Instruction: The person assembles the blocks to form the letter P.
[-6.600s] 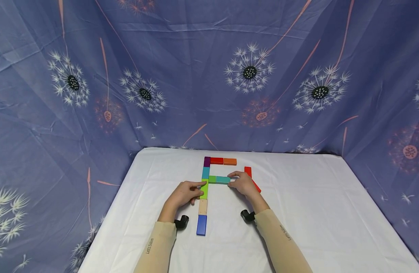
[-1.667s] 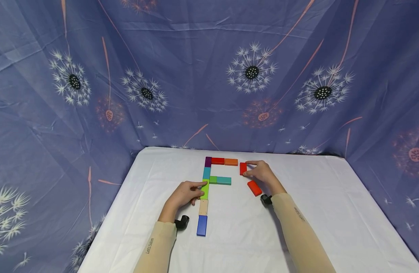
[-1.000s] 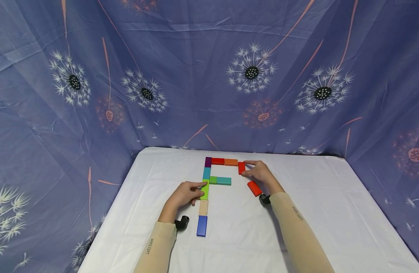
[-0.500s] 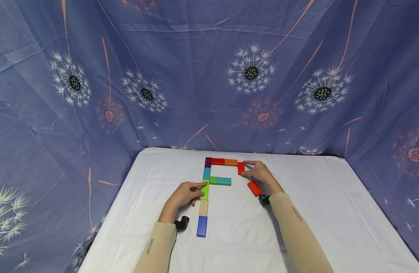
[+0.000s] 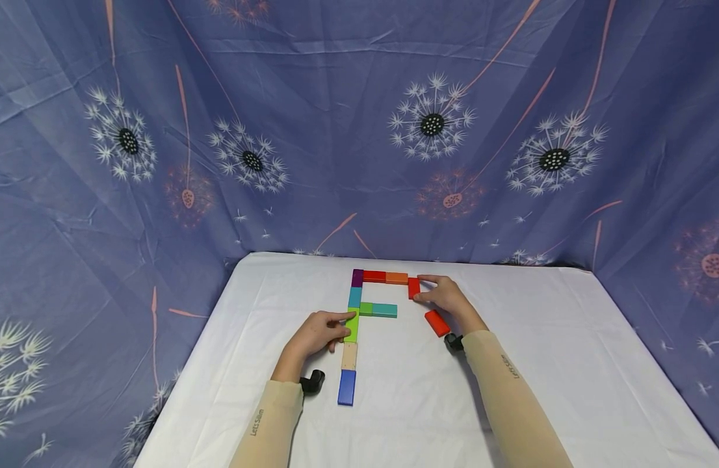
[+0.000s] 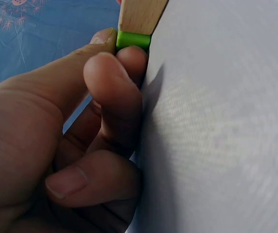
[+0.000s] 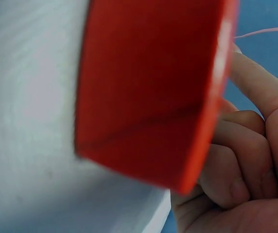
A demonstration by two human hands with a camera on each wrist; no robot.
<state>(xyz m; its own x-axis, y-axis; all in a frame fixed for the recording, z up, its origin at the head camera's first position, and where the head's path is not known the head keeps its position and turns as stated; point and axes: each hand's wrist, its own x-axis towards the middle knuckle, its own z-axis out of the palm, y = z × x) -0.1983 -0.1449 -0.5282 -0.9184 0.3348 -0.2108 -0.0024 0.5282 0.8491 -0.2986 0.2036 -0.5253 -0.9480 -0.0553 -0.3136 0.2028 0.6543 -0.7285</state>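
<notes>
My right hand [image 5: 446,296] pinches a red block [image 5: 414,288] between thumb and forefinger, at the right end of the orange block [image 5: 397,278]. My left hand [image 5: 315,331] has its forefinger and thumb on a lime green block [image 5: 352,325], the other fingers curled beneath. This block is part of a column with a purple block [image 5: 357,278], a light blue block [image 5: 355,297], a plain wooden block [image 5: 349,356] and a dark blue block [image 5: 346,388]. In the left wrist view, the green end [image 6: 133,40] shows past the fingers, partly hidden by wood.
A second red block [image 5: 437,323] lies slanted under the right wrist, looming large in the right wrist view. Another red block [image 5: 374,276] joins purple to orange. A green block [image 5: 366,309] and a teal block [image 5: 385,311] branch right on the white cloth [image 5: 541,364].
The right hand has left the teal block, turned the upper loose red block upright and slid it left against the orange one. The left hand stays put.
</notes>
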